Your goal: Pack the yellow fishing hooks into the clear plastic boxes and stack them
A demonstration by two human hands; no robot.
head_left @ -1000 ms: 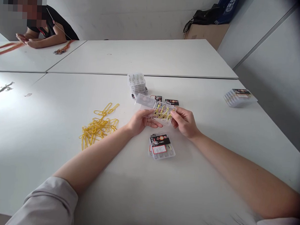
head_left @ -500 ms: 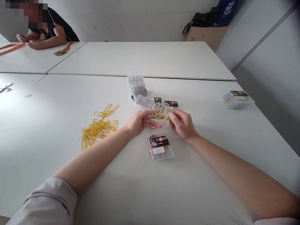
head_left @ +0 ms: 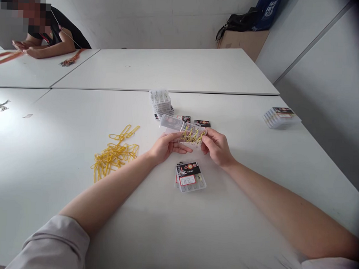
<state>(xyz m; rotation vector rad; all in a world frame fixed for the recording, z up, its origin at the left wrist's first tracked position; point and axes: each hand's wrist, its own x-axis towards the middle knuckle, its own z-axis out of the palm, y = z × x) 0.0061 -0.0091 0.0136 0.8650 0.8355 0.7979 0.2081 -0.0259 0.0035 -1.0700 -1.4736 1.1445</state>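
Observation:
A clear plastic hook box (head_left: 193, 131) with its lid (head_left: 171, 122) swung out to the left is held above the table. Inside lie several fishing hooks (head_left: 194, 137) on yellow cord. My left hand (head_left: 164, 147) grips the box's left side, thumb on top and the other fingers stretched beneath. At the right end my right hand (head_left: 217, 147) is closed, thumb and fingers pinching; whether a hook is also between them I cannot tell. Just below, closed labelled boxes (head_left: 191, 177) lie overlapping on the table.
Yellow cord loops (head_left: 115, 154) lie heaped to the left. Behind my hands stands a stack of clear boxes (head_left: 160, 100), with black-labelled boxes (head_left: 202, 123) beside it. More boxes (head_left: 281, 117) sit at the right edge. A co-worker (head_left: 53, 40) leans on the far table, near orange cords (head_left: 71, 59).
Both hands keep hold of the hook box, and the right fingers have shifted slightly at its right end. The whole view has drifted a little, so everything sits slightly further left.

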